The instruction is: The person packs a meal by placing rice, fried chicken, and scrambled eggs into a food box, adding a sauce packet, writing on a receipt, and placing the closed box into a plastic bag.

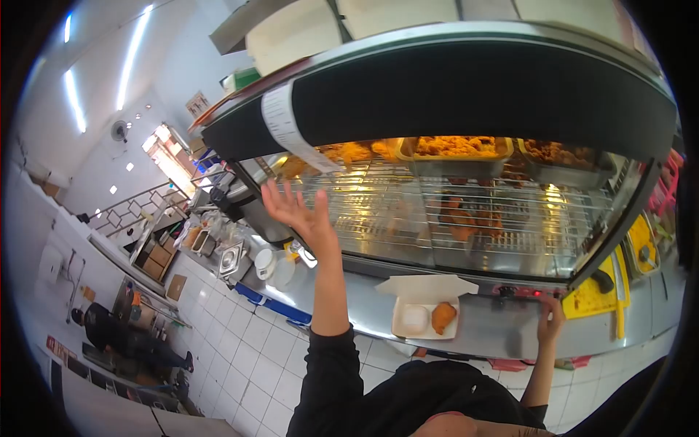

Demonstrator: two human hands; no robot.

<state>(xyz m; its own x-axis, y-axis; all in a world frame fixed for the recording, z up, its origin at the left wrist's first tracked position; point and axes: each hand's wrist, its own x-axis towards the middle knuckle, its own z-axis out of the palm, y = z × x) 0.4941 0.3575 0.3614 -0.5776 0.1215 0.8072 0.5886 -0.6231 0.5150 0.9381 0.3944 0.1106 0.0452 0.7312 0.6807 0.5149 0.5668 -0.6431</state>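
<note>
Hands (304, 218) well apart, open carton (425, 287) between, near counter (502, 320) edge

The counter (502, 324) lies free between the food box (426, 285) and right hand (551, 320); the display cabinet (473, 91) blocks beyond.

The room is bright, lit by white fluorescent tubes (135, 58) on the ceiling, with daylight washing out the doorway (169, 159). Inside the food-warming cabinet (466, 87) the light turns warm yellow, throwing hard glints off the wire rack (393, 218), while its black canopy stays dark. White glare streaks the steel counter (495, 320) towards the left, and duller grey patches lie near its middle. The raised left hand (300, 215) is reasonably clear; the distant person (120, 335) looks small and soft. Fisheye distortion bows the cabinet's top edge and tilts the room, and black vignetting swallows the corners
</note>
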